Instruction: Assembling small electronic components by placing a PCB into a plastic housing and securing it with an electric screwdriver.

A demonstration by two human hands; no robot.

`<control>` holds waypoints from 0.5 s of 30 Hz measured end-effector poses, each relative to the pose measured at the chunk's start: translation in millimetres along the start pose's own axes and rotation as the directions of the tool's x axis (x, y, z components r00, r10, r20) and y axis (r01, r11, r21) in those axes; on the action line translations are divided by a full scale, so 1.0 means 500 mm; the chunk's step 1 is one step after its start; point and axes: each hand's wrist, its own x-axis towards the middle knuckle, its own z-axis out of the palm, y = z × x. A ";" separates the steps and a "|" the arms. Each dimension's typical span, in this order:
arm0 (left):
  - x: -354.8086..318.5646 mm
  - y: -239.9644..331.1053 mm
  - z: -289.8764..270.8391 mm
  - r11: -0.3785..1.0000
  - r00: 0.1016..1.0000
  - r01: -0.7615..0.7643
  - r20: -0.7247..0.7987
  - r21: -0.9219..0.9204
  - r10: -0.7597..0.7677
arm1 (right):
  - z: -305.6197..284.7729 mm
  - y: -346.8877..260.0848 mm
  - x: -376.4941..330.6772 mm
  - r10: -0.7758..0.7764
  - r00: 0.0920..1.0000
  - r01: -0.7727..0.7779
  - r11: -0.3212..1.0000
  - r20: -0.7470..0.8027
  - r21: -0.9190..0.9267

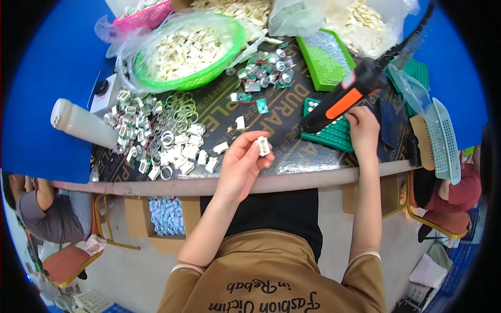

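Note:
Between the thumb and fingers of my left hand (241, 166) is a small white plastic housing (263, 146), raised over the table's near edge. My right hand (364, 133) reaches to a green studded tray (334, 133) that has small pale pieces at its far side. Its fingertips are pinched together at the tray; whatever is in them is too small to tell. A black and orange electric screwdriver (342, 103) hangs slanting over the tray and hides part of it. Two more white housings (240, 122) (221, 147) lie just left of my left hand.
A heap of white housings, rings and small assemblies (156, 138) spreads at the left beside a white bottle (83, 124). Behind are a green basket of white parts (229, 59), circuit boards (266, 70) and a light-green tray (318, 73). A blue basket (443, 141) stands right; people sit at both sides.

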 end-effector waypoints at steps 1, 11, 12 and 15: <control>0.000 0.002 -0.001 0.999 1.000 -0.008 0.028 -0.040 0.009 | -0.001 0.005 -0.001 0.027 1.000 -0.027 0.999 -0.009 0.024; -0.010 0.009 -0.008 0.994 0.998 0.033 0.051 -0.105 -0.028 | -0.039 -0.259 -0.158 -0.166 0.979 0.206 0.813 -0.122 0.545; -0.009 0.010 -0.011 0.994 0.998 0.032 0.054 -0.105 -0.026 | -0.021 -0.282 -0.148 -0.201 0.973 0.228 0.773 -0.112 0.592; -0.009 0.003 -0.015 0.994 0.997 0.005 0.075 -0.111 0.003 | 0.023 -0.308 -0.114 -0.184 0.969 0.247 0.790 -0.168 0.562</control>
